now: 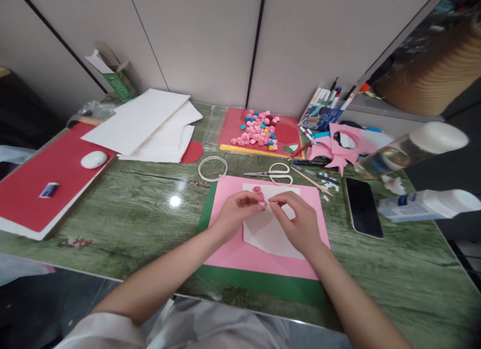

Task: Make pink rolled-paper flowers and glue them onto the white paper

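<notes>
My left hand (237,213) is closed in a pinch on a small pink piece (262,205) that looks like a paper flower. Close beside it, my right hand (296,219) has thumb and forefinger pressed together; whatever is between them is too small to make out. Under both hands lies a white sheet (263,236) on pink paper (225,253), which rests on green paper (259,283). Another rolled pink bit (257,190) shows just above my left fingertips. White-handled scissors (270,174) and a roll of tape (212,168) lie beyond the papers.
Pink, blue and yellow small pieces (259,130) are heaped on red paper at the back. A phone (364,207), bottles (417,204) and pink cut-offs (345,141) are at right. White sheets (139,118) and a red board (41,188) with a mouse (93,160) occupy the left.
</notes>
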The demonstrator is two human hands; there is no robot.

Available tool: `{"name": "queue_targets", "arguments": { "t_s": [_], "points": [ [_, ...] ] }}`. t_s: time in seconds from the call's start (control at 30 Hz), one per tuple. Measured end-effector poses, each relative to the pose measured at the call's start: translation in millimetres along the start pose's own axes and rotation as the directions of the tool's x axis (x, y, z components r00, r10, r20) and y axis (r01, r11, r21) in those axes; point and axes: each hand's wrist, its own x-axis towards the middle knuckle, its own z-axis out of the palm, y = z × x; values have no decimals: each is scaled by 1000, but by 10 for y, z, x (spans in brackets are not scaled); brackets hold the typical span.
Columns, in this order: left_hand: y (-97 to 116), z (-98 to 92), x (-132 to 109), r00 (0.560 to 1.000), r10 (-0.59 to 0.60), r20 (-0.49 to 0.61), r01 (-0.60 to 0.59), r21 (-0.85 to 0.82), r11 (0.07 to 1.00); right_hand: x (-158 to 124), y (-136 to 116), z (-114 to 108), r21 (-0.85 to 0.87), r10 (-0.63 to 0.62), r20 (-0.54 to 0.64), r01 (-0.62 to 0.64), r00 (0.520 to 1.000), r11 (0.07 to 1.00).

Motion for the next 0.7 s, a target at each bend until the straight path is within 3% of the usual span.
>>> {"name": "queue_targets", "arguments": {
  "t_s": [0.27,0.53,0.7],
  "points": [
    [15,4,-10,999,39,-14,-38,89,995,-4,-3,-6,-18,6,-4,-6,1000,1000],
    [65,25,-45,991,127,34,-131,214,968,-15,14,25,9,-144,5,144,990,990],
    [79,46,-59,983,175,62,-185,259,948,-3,43,23,18,-158,15,157,987,987]
  ]
}}
